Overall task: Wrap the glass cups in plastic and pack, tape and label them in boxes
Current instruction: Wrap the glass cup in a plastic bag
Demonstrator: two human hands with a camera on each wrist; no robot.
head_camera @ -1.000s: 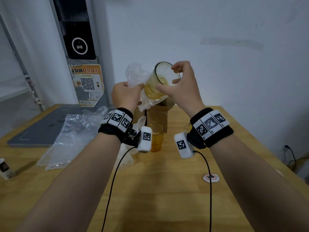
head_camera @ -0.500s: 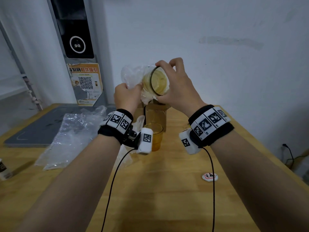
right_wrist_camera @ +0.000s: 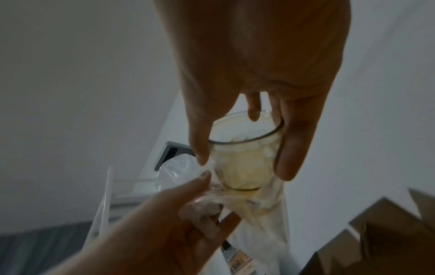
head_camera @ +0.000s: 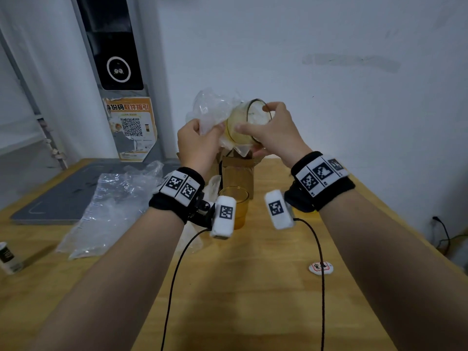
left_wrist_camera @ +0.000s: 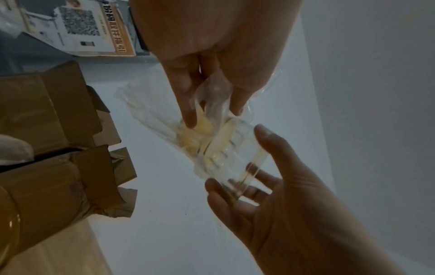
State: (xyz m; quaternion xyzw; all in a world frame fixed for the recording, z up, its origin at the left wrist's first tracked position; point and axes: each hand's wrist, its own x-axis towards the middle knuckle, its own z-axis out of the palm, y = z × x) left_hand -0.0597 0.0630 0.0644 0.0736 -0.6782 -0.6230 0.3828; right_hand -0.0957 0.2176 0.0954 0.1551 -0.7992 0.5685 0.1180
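Both hands are raised above the table's far side. My right hand [head_camera: 272, 133] grips a clear amber-tinted glass cup [head_camera: 249, 122] by its rim and side, fingers curled round it [right_wrist_camera: 244, 154]. The cup lies tilted, mouth toward the right. My left hand [head_camera: 200, 141] pinches crumpled clear plastic wrap [head_camera: 215, 110] against the cup's base [left_wrist_camera: 212, 100]. Plastic covers the bottom half of the cup [right_wrist_camera: 256, 202]. A second amber glass cup [head_camera: 234, 206] stands unwrapped on the wooden table [head_camera: 253, 287] below my wrists. Behind it stands an open cardboard box [head_camera: 238, 171].
A sheet of bubble plastic [head_camera: 111, 206] lies left of centre, partly on a grey mat [head_camera: 55, 198]. A small white bottle [head_camera: 7, 257] stands at the left edge. A round white sticker [head_camera: 320, 267] lies on the right. A white wall is close behind the table.
The cup has turned in my right hand: its mouth faced me half a second ago and now tips to the right. My left hand keeps hold of the plastic at the base.
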